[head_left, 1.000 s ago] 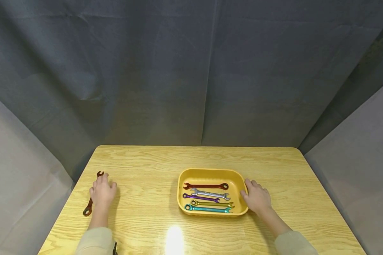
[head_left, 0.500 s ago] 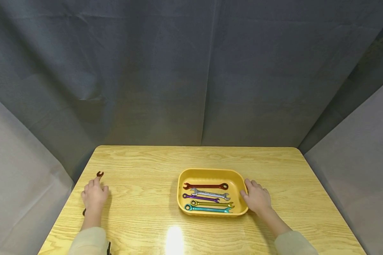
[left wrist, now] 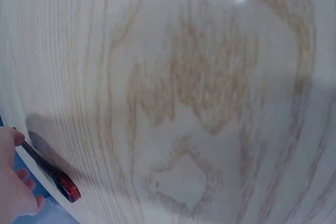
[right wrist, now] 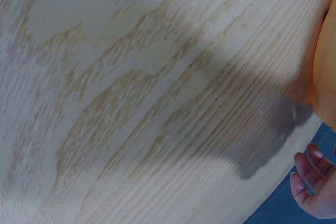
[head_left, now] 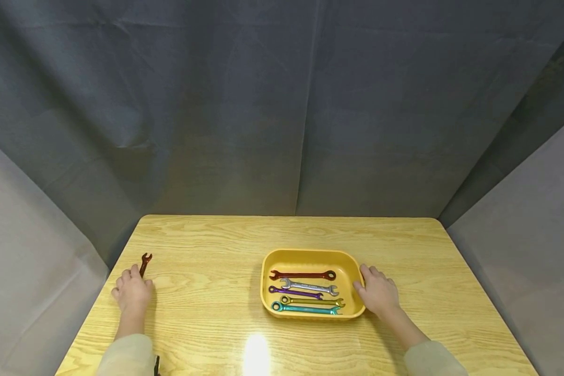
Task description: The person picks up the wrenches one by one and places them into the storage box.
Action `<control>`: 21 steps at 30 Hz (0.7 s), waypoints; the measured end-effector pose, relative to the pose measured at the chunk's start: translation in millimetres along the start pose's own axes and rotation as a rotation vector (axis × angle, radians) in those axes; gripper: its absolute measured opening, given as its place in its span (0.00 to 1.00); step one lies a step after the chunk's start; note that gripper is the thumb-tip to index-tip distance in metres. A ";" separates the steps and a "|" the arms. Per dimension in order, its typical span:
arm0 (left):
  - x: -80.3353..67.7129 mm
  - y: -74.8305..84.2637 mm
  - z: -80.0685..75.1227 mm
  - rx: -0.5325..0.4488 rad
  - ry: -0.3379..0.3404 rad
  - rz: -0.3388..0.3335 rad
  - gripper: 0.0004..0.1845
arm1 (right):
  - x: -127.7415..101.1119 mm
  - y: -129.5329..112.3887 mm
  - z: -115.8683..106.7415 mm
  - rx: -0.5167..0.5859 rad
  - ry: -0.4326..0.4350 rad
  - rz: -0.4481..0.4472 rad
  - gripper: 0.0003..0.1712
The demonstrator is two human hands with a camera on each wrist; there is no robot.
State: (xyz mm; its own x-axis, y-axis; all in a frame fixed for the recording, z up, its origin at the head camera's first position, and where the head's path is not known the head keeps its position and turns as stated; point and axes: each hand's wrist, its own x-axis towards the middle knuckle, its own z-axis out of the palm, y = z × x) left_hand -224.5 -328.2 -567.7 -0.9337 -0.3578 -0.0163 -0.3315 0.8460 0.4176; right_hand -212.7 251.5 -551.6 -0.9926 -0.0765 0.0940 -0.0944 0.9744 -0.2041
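At the table's left side, my left hand (head_left: 133, 290) holds a dark red combination wrench (head_left: 144, 264). The open-jaw end juts past my fingertips, and the rest is under the hand in the head view. In the left wrist view, a digit lies on the wrench shaft (left wrist: 39, 160) and the other fingers curl below it. My right hand (head_left: 379, 292) grips the right rim of a yellow tray (head_left: 310, 253), thumb over the edge. Inside lie a red wrench (head_left: 303, 274), a silver wrench (head_left: 310, 286), a purple wrench (head_left: 295, 293), a gold wrench (head_left: 312, 301) and a teal wrench (head_left: 305, 309).
The wooden table (head_left: 207, 271) has rounded far corners. A dark grey curtain (head_left: 235, 130) hangs behind it, with pale panels (head_left: 23, 250) at both sides. Bright glare (head_left: 256, 355) shows near the table's front.
My left hand has shifted left and toward me along the red wrench, baring more of its open-jaw end and covering its ring end. My right hand and the tray stay put.
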 end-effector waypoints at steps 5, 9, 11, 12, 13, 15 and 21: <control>-0.8 -2.0 -3.0 -0.002 -0.031 -0.035 0.31 | -0.4 0.1 0.8 -0.001 0.000 -0.001 0.22; -1.7 -3.1 -3.9 -0.001 -0.050 -0.054 0.30 | -1.1 0.2 1.0 0.004 0.006 -0.003 0.22; -1.1 -3.6 -3.9 -0.003 -0.057 -0.058 0.30 | -1.3 0.2 0.7 0.004 0.007 -0.002 0.22; -0.7 -3.7 -3.9 -0.005 -0.060 -0.062 0.29 | -1.2 0.3 0.5 0.003 0.007 -0.002 0.23; -0.5 -3.7 -4.1 -0.007 -0.064 -0.065 0.29 | -1.1 0.1 0.0 0.001 0.008 -0.003 0.22; 0.2 -3.9 -4.3 -0.015 -0.069 -0.077 0.29 | -0.8 -0.2 -0.4 0.000 0.007 -0.005 0.22; 1.5 -3.0 -5.9 -0.025 -0.079 -0.081 0.27 | -0.2 -0.9 -0.9 0.000 0.005 -0.007 0.20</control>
State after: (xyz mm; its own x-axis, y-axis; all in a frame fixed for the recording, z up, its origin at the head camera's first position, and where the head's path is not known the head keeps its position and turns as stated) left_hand -224.1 -333.6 -563.6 -0.9120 -0.3917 -0.1220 -0.4039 0.8050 0.4346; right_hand -212.4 250.8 -550.6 -0.9915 -0.0819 0.1007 -0.1011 0.9739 -0.2031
